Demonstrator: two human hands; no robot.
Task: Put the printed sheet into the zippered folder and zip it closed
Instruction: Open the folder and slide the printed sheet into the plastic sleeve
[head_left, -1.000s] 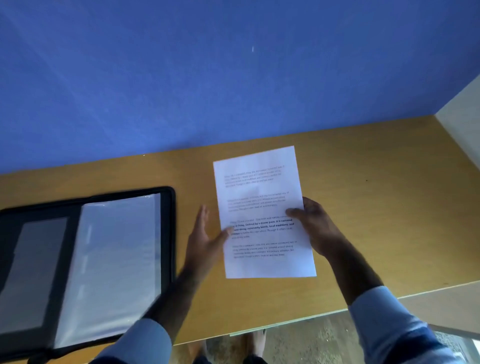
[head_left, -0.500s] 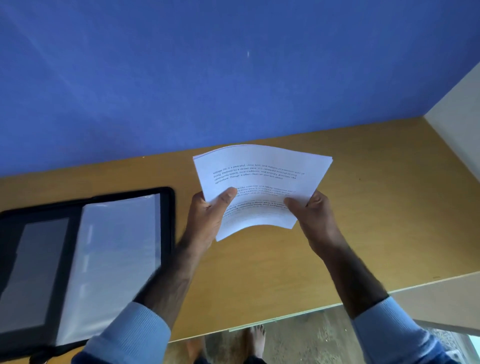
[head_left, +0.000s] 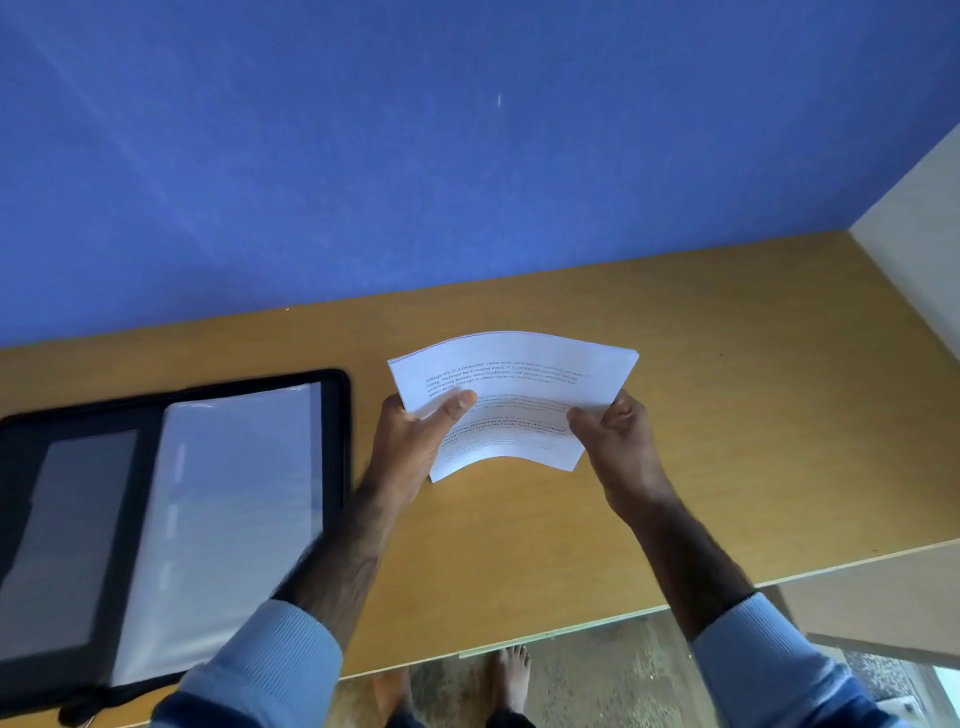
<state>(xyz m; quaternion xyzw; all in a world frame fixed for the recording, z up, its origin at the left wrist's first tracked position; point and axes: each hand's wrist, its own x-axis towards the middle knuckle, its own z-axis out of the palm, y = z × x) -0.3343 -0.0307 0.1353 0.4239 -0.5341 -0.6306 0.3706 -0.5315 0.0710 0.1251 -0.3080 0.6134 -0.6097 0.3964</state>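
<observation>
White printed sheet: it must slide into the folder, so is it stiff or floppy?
Likely floppy: the white printed sheet bows between the left hand and right hand. Probably light: edge pinches alone carry it.

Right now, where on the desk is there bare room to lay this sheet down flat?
The widest bare desk patch lies between the right hand and the white side panel. A narrower strip runs between the printed sheet and the blue wall. The left end is crowded: the open zippered folder fills it, close beside the left hand.
</observation>
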